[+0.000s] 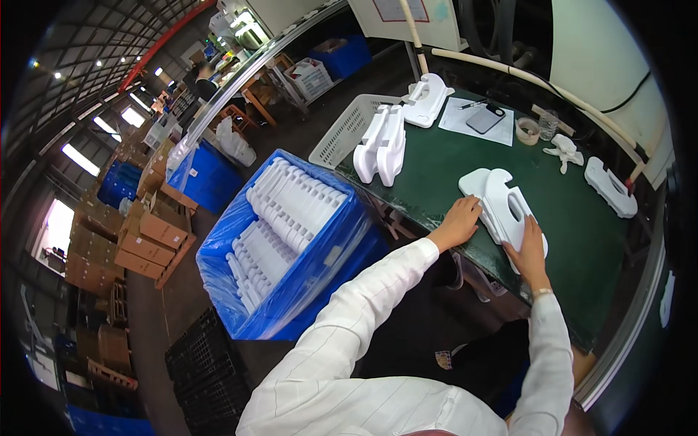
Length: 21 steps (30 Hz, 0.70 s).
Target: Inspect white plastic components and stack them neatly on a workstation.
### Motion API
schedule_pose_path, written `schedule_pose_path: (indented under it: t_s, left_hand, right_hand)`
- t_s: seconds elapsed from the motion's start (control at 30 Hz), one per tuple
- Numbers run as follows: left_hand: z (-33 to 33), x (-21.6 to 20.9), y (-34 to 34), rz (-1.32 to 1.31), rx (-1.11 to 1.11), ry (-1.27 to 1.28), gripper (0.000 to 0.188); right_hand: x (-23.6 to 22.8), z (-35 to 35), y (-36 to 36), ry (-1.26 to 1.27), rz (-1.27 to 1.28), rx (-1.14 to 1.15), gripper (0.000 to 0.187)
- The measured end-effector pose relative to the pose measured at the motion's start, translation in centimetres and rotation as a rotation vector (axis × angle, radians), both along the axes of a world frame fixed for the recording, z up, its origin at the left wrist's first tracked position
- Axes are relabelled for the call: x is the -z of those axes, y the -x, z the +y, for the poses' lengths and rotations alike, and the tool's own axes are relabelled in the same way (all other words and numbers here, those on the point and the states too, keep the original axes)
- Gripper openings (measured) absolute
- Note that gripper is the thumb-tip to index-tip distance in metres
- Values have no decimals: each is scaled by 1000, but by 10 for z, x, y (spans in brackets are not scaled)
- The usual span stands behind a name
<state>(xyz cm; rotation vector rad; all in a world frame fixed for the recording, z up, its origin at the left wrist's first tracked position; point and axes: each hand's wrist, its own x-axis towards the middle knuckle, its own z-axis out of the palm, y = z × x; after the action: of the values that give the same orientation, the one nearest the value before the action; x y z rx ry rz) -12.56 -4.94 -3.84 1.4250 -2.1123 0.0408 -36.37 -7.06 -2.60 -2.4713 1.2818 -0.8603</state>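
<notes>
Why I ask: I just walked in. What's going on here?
A person's bare left hand and right hand touch overlapping curved white plastic-looking pieces on a green tabletop. Upright white pieces stand at its left end; rows of white pieces lie in a plastic-lined blue bin further left.

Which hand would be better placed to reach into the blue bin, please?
Probably the left hand: the blue bin stands on the person's left, and this hand is nearer it. The right hand is farther off, on the upper white part.
</notes>
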Motion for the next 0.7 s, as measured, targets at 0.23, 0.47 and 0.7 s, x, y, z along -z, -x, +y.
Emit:
schedule_pose_path:
  t_s: [0.23, 0.47, 0.7]
  left_hand:
    - [-5, 1, -10, 183, -40, -104, 50]
    - [-14, -6, -11, 213, -59, -136, 50]
    - [-47, -16, 2, -128, 326, -236, 71]
  right_hand:
    - [-4, -19, -40, -27, 282, 29, 83]
    - [15, -34, 0, -53, 12, 7, 72]
    - [-19, -18, 44, -151, -467, 212, 59]
